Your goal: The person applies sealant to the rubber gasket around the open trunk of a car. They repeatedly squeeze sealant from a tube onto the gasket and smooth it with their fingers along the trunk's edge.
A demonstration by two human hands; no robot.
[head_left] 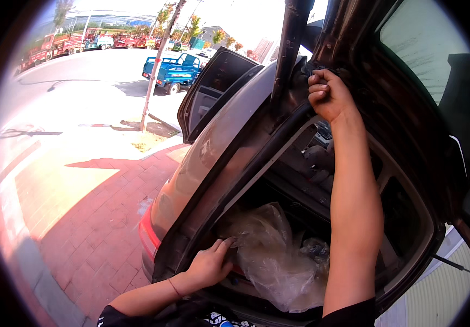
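I stand at the open back of a car (213, 150) with its tailgate (409, 109) raised. My right hand (327, 95) reaches up to the top left corner of the opening, close to the tailgate's hinge. Its fingers are curled closed, and whatever they hold is hidden. Low at the left side of the opening, my left hand (211, 264) has its fingers bent together beside the black rubber seal (229, 204). Their tips are at the edge of a crumpled clear plastic sheet (270, 248) in the trunk; I cannot tell what they pinch.
A side door (213, 90) of the car stands open. Red paving (104, 245) lies to the left, with a thin tree trunk (156, 76) beyond it. A blue cargo tricycle (175, 71) is parked on the road, and several red ones (68, 43) line the far side.
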